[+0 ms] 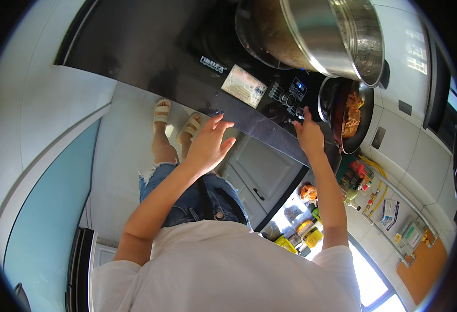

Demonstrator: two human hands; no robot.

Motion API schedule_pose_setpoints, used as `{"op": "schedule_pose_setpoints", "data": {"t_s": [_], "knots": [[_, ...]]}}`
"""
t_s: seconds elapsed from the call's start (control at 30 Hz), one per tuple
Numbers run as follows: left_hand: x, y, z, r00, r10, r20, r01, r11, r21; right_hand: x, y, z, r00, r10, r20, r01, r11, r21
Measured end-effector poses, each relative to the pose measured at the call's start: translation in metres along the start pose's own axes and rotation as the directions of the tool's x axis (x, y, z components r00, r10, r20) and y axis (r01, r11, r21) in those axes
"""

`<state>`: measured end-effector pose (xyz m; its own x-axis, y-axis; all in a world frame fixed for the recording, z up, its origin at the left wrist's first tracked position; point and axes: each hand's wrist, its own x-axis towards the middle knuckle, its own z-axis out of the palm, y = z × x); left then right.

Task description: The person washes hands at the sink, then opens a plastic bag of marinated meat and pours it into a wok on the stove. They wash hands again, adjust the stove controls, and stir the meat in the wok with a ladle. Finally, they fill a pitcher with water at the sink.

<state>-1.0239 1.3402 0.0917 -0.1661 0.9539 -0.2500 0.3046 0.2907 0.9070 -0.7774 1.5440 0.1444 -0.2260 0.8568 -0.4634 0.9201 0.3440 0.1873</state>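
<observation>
My right hand [310, 136] is at the front of a black glass cooktop [212, 46], index finger and thumb apart beside a control knob [298, 112]. The fingertip touches the knob or is very close to it; I cannot tell which. A second control knob [287, 100] and a lit touch panel [299, 89] lie just beyond. My left hand [211, 146] hangs in the air at the counter's front edge, fingers spread and holding nothing. A black wok [364, 128] with browned, sauced food [352, 117] rests on the right. Behind the knobs stands a tall stainless steel steamer pot [310, 35].
A worn label [244, 85] is stuck on the cooktop front. Below the dark counter edge [251, 121] is a grey cabinet door [265, 167]. At right are jars [312, 236], bottles [355, 175], a yellow gas hose [384, 175] and a gas meter [411, 236].
</observation>
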Motion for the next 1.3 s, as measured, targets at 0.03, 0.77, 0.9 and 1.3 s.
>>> {"op": "schedule_pose_setpoints", "data": {"t_s": [0.03, 0.77, 0.9, 1.3], "knots": [[-0.001, -0.001, 0.0, 1.0, 0.021, -0.022, -0.021, 1.0, 0.012, -0.006, -0.002, -0.003, 0.999, -0.047, -0.013, 0.048, 0.998, 0.032], [-0.011, 0.066, -0.108, 0.969, 0.13, -0.211, -0.092, 0.979, 0.18, -0.063, -0.112, -0.139, 0.764, -0.408, -0.499, 0.62, 0.678, 0.395], [-0.024, 0.054, -0.126, 0.929, 0.155, -0.335, -0.072, 0.966, 0.247, -0.073, -0.156, -0.177, 0.624, -0.519, -0.584, 0.775, 0.51, 0.374], [-0.076, 0.047, -0.148, 0.821, -0.008, -0.571, 0.078, 0.992, 0.098, -0.116, -0.277, -0.259, 0.125, -0.737, -0.664, 0.992, 0.113, 0.061]]}}
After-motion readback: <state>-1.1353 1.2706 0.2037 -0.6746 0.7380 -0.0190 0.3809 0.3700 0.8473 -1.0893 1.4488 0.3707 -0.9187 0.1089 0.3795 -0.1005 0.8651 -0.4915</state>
